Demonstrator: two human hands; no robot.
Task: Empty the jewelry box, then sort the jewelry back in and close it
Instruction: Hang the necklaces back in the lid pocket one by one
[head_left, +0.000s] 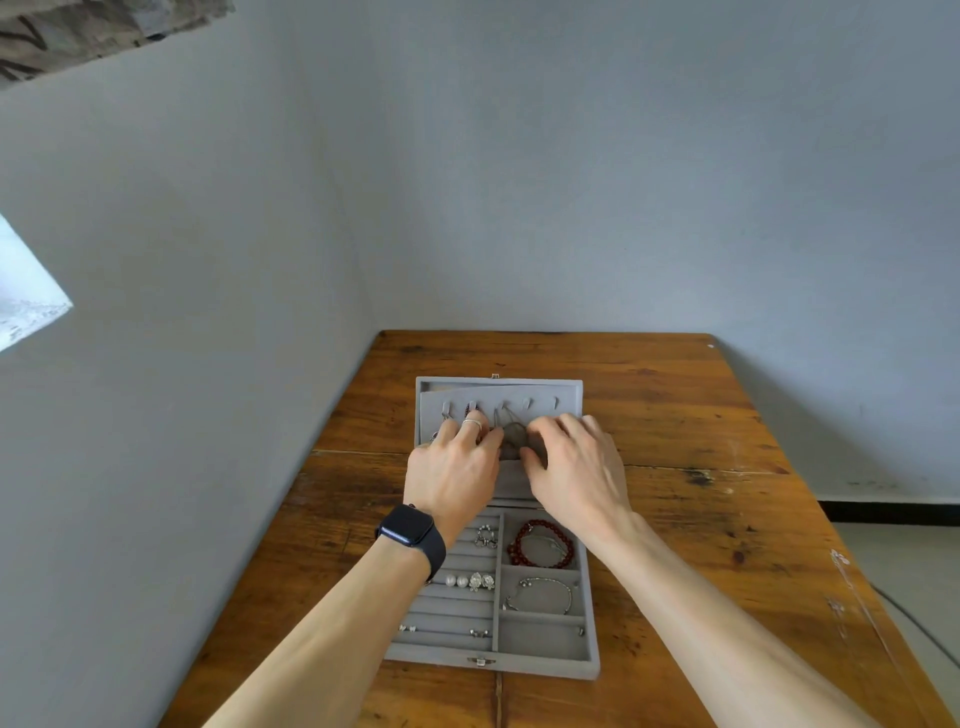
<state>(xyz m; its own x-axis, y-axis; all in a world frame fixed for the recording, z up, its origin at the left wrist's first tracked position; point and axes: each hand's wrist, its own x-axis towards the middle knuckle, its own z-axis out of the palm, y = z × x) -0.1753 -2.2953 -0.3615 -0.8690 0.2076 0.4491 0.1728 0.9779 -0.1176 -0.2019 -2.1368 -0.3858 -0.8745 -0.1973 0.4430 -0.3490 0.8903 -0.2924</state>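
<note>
1. The box (545, 667) lies open on the counter (701, 519), its lid (540, 389) folded flat on the far side; a grey pendant (514, 434) sits on the lid's lining, with its chain running up to one of the middle hooks (527, 402)
2. Our right grip (576, 467) is curled over the pendant, thumb and fingertips pinching it; our left grip (452, 467) lies bent just beside it with the fingertips near the hooks, and we cannot tell whether it pinches the chain or only steadies the lining
3. We judge the step in hand to be working this necklace at its hook; whether it is coming off or going back on we cannot say
4. To do it well, we should let one grip carry the pendant's weight so the chain goes slack, then guide the loop over the hook tip with the other, rather than pull on it
5. We should keep the chain clear of the pieces on the neighbouring hooks at the left, since thin chains tangle easily
6. Nearer us, the tray holds a red bracelet (563, 540), a silver bracelet (540, 592) in the compartment below it and pearl earrings (457, 580) in the slotted rows; our forearms pass right over these, so we should lift clear instead of dragging across them
</note>
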